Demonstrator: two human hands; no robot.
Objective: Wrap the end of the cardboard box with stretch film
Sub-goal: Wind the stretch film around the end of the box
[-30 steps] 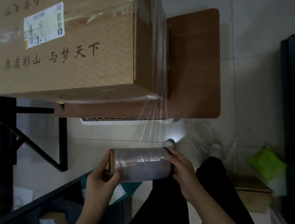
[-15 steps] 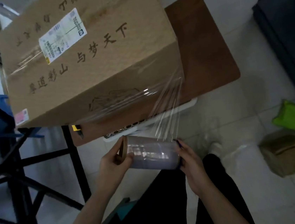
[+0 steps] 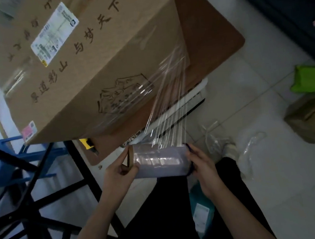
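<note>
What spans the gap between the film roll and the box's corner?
Head view: a taut sheet of stretch film runs from the roll up to the cardboard box.

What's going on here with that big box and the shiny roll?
A person is wrapping one end of a large cardboard box in clear stretch film. The left hand and right hand each hold one end of the film roll, below the box. A stretched sheet of film runs from the roll up to the box's near corner, where some film already clings. The box sits on a brown table.
</note>
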